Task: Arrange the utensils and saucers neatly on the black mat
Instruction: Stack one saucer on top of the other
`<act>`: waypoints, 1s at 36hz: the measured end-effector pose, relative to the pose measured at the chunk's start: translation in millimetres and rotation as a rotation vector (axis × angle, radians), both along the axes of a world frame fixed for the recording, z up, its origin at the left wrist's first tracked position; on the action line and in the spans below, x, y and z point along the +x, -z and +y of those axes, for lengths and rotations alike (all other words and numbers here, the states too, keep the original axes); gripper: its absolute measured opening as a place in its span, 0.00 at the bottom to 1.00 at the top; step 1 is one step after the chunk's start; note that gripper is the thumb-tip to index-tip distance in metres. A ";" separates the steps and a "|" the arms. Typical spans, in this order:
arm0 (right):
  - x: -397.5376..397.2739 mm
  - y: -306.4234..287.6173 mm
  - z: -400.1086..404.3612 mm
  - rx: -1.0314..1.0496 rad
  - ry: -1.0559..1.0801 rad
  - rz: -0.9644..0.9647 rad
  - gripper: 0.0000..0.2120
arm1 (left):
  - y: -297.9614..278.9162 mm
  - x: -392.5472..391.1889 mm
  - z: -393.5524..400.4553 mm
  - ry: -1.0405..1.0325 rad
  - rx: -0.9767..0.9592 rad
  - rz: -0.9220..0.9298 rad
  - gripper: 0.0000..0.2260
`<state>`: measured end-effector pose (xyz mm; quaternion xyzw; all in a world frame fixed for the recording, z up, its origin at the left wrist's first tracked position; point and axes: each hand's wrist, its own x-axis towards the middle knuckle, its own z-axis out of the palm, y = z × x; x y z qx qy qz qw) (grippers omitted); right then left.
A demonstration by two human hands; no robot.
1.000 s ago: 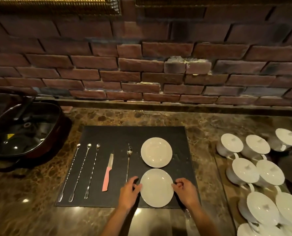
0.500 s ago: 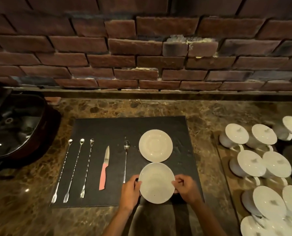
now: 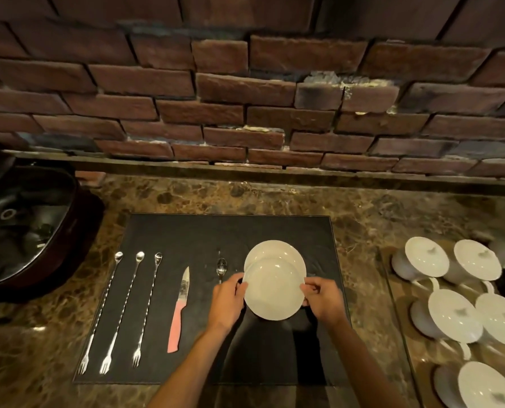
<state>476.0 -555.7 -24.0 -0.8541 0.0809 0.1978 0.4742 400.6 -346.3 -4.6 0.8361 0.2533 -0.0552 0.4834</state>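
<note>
Both hands, left hand [image 3: 227, 301] and right hand [image 3: 323, 300], pinch opposite rims of the near saucer [image 3: 273, 288], lifted over the black mat [image 3: 186, 237] and overlapping the far saucer [image 3: 274, 250]. Judged step: stacking the 2 saucers; next calls for centring and lowering gently.

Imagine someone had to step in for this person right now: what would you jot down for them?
Left hand and right hand each grip a side of the near saucer, held so it overlaps the far saucer on the black mat.
Done, lying in a row on the mat: three long forks, the pink-handled knife and a spoon, partly hidden by the left hand.
Left: set the held saucer down, probably stacked on the far one or beside it.
</note>
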 end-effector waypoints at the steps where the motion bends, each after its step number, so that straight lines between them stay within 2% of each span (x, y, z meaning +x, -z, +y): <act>1: 4.3 1.9 1.0 -0.007 0.004 -0.008 0.06 | 1.7 4.4 1.2 0.003 0.002 0.009 0.13; 14: 25.3 0.7 5.5 0.008 0.016 -0.101 0.04 | 11.7 33.9 4.6 -0.077 -0.050 0.025 0.14; 19: 28.5 -1.2 6.2 -0.004 0.015 -0.110 0.04 | 14.4 37.3 2.9 -0.129 -0.025 0.037 0.17; 26: 34.5 0.7 8.1 -0.018 0.054 -0.118 0.07 | 21.0 38.3 4.3 -0.150 0.033 0.055 0.15; 30: 38.6 5.1 10.0 -0.018 0.072 0.005 0.13 | 23.1 41.4 3.1 -0.112 -0.020 0.075 0.12; 36: 41.9 -0.5 12.4 -0.018 0.016 0.079 0.10 | 21.7 42.0 4.4 -0.101 -0.090 0.105 0.09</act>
